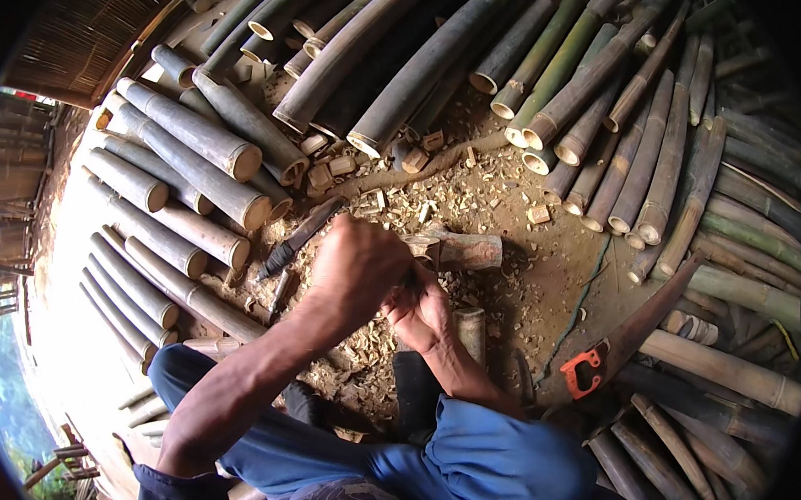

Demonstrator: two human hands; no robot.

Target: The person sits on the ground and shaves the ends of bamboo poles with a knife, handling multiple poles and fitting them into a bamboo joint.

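My left hand (pixel 358 264) is closed in a fist over the chip-covered ground, back of the hand upward. Close against it on the right is my right hand (pixel 420 314), its palm partly showing and its fingers curled. Something dark lies between the two hands, mostly hidden, so its kind cannot be told. Just beyond them a short, pale bamboo piece (pixel 472 251) rests on the ground, its near end partly covered by my hands. To the left of my left hand lies a knife (pixel 302 235) with a black-wrapped handle.
Cut bamboo poles (pixel 412 67) lie across the far side, with shorter bamboo lengths (pixel 192 127) stacked at left. A handsaw (pixel 629 333) with an orange handle leans at right among more poles. Wood shavings (pixel 356 371) cover the ground around my feet. A short bamboo stub (pixel 471 333) stands near my right wrist.
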